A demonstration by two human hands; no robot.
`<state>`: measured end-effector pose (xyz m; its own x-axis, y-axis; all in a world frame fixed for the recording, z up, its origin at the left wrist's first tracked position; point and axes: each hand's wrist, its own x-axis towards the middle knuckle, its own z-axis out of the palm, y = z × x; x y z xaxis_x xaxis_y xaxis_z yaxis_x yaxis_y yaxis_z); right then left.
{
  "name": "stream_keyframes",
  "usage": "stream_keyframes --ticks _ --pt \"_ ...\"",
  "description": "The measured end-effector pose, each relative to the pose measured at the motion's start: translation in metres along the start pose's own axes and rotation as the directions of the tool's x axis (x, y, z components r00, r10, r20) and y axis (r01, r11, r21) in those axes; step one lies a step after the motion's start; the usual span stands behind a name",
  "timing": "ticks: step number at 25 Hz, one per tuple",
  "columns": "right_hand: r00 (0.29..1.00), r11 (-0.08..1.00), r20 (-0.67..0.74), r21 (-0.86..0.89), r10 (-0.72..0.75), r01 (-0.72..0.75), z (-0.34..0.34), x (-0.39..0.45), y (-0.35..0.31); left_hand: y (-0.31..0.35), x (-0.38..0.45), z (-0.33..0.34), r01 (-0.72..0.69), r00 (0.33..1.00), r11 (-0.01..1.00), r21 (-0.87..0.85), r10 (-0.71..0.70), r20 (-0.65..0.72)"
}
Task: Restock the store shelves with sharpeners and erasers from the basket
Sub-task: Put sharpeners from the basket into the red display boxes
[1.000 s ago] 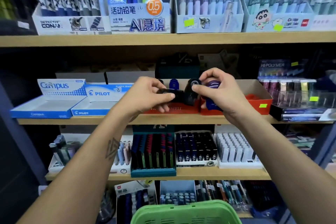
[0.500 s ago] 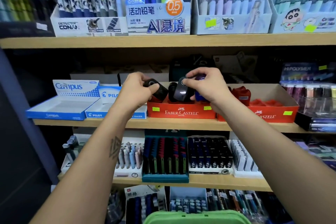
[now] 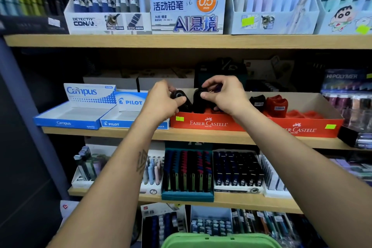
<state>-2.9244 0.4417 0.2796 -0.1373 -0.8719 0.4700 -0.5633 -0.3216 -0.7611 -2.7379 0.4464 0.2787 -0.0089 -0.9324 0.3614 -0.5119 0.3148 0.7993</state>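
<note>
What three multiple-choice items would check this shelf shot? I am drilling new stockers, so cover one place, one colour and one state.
1. The left hand puts its black sharpener into:
A Campus box
B left Faber-Castell tray
C green basket

2. The basket rim at the bottom is:
A green
B red
C blue

3. The right hand is:
A flat open
B hanging idle
C gripping a black sharpener

Answers:
1 B, the hand sits over that tray.
2 A, plainly green.
3 C, fingers pinch it.
</note>
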Motion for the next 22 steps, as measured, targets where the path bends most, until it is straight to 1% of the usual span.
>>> stream_keyframes --ticks 2,4,8,10,13,14,15,16,17,18,20,21,22 --pt "1.0 0.995 -0.016 -0.096 -0.027 0.025 -0.002 0.004 0.001 0.0 0.0 0.0 -0.013 1.0 1.0 -0.015 0.013 -0.004" --pt "0.999 0.987 -0.009 -0.157 -0.048 0.046 -0.004 0.004 -0.001 0.001 -0.002 -0.001 -0.027 1.0 1.0 -0.011 0.027 -0.008" --pt "0.991 0.939 0.065 -0.319 -0.117 0.132 -0.003 -0.002 -0.003 0.004 -0.005 0.001 -0.036 0.999 0.999 -0.006 0.036 -0.012" --pt "0.982 0.91 0.091 -0.369 -0.166 0.188 -0.001 -0.004 -0.003 0.003 -0.004 0.003 -0.041 0.999 0.999 -0.022 0.041 -0.007" --pt "0.971 0.877 0.174 -0.425 -0.165 0.226 -0.006 -0.002 -0.007 0.0 -0.002 0.007 -0.108 0.994 0.993 -0.042 0.109 0.014" --pt "0.969 0.891 0.184 -0.395 -0.163 0.225 -0.008 -0.002 -0.009 0.0 -0.001 0.009 -0.13 0.991 0.99 -0.054 0.131 0.024" --pt "0.97 0.928 0.177 -0.305 -0.168 0.216 -0.01 -0.002 -0.012 0.001 -0.001 0.011 -0.142 0.989 0.987 -0.069 0.145 0.034" --pt "0.969 0.961 0.174 -0.18 -0.178 0.209 -0.012 -0.004 -0.016 0.003 -0.002 0.013 -0.149 0.987 0.985 -0.085 0.153 0.041" --pt "0.964 0.972 0.182 -0.097 -0.192 0.212 -0.013 -0.007 -0.019 0.005 -0.003 0.014 -0.163 0.985 0.981 -0.101 0.168 0.045" --pt "0.959 0.97 0.189 -0.082 -0.209 0.228 -0.012 -0.009 -0.021 0.006 -0.003 0.016 -0.18 0.981 0.977 -0.113 0.187 0.05" --pt "0.966 0.966 0.157 -0.123 -0.206 0.226 -0.011 -0.011 -0.016 0.006 -0.002 0.018 -0.183 0.978 0.977 -0.106 0.192 0.078" --pt "0.975 0.971 0.128 -0.132 -0.182 0.198 -0.012 -0.01 -0.013 0.005 0.0 0.018 -0.174 0.98 0.982 -0.07 0.18 0.091" --pt "0.984 0.98 0.107 -0.122 -0.145 0.157 -0.013 -0.009 -0.01 0.003 0.002 0.017 -0.168 0.98 0.986 0.005 0.167 0.107"
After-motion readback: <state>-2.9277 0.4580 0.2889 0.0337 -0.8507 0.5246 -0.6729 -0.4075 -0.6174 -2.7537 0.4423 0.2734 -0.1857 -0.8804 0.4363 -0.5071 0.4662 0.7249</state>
